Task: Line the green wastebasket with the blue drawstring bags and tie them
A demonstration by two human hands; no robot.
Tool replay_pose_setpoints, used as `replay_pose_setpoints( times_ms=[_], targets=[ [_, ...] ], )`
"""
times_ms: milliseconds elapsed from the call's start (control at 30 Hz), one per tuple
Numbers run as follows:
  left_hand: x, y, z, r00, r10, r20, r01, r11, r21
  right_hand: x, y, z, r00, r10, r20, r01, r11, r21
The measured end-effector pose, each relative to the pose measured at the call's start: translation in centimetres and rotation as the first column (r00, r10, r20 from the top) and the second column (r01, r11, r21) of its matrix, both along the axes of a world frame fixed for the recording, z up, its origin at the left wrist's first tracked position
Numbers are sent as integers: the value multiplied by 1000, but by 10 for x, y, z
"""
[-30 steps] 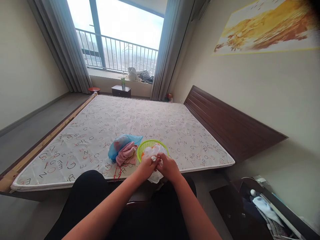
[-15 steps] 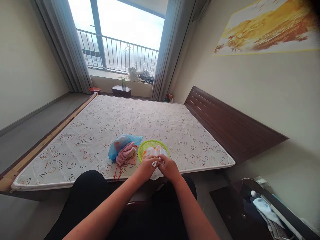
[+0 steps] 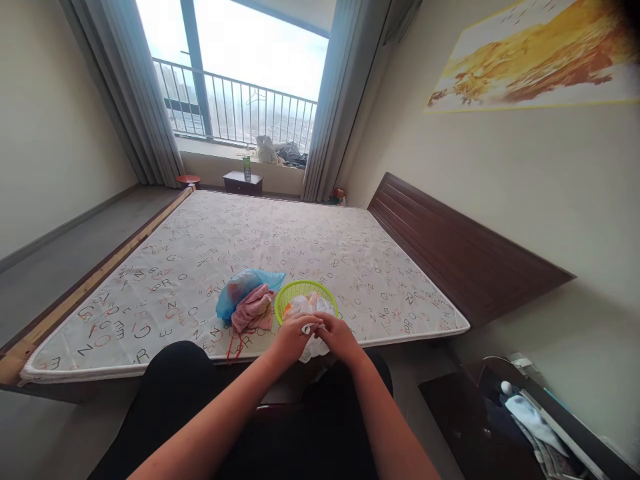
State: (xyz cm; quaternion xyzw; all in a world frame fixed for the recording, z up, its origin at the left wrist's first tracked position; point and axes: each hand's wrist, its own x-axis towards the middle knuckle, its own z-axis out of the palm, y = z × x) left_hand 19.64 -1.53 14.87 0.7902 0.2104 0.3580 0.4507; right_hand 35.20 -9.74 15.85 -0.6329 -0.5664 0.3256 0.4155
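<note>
My left hand (image 3: 294, 337) and my right hand (image 3: 336, 335) meet at the near rim of a lime-green plastic basket (image 3: 281, 301). Both are closed on a white plastic bag (image 3: 311, 305), gathered between the fingertips. Part of the bag lies in the basket, with some orange showing on it, and part hangs below my hands. Left of the basket lies a pink cloth (image 3: 254, 309), with red strings hanging from it toward the mattress edge. It rests against a translucent blue plastic bag (image 3: 235, 291) with something reddish inside.
Everything sits near the front edge of a letter-printed mattress (image 3: 280, 230). A dark wooden headboard (image 3: 450, 240) rises on the right. At lower right stands a dark cabinet (image 3: 450, 413) with cloths beside it. Beyond the bed is a small nightstand (image 3: 243, 184) holding a green glass (image 3: 247, 167).
My hands have shifted slightly downward and closer together, with the white bag still gripped. The basket, pink cloth and blue bag stay in place.
</note>
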Motion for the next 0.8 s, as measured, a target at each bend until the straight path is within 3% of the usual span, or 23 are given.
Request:
replay_pose_setpoints(
  times_ms=[233,433,600,700,800],
  targets=[
    [0,0,-4,999,-18,33,17,999,37,0,1,-5,992,-6,-130,8,1000,13],
    [-2,1,2,997,-36,70,33,998,47,1,1,-6,988,-98,-118,103,994,39],
    [-5,7,-6,1000,-1,26,0,1000,29,1,1,-9,968,-144,-206,154,988,33],
    [-6,9,-10,1000,19,3,-19,1000,16,1,3,-11,925,-172,-340,197,979,41],
    [-6,7,-9,1000,-12,-3,12,1000,22,1,8,-15,805,-292,-517,353,935,21]
  ],
)
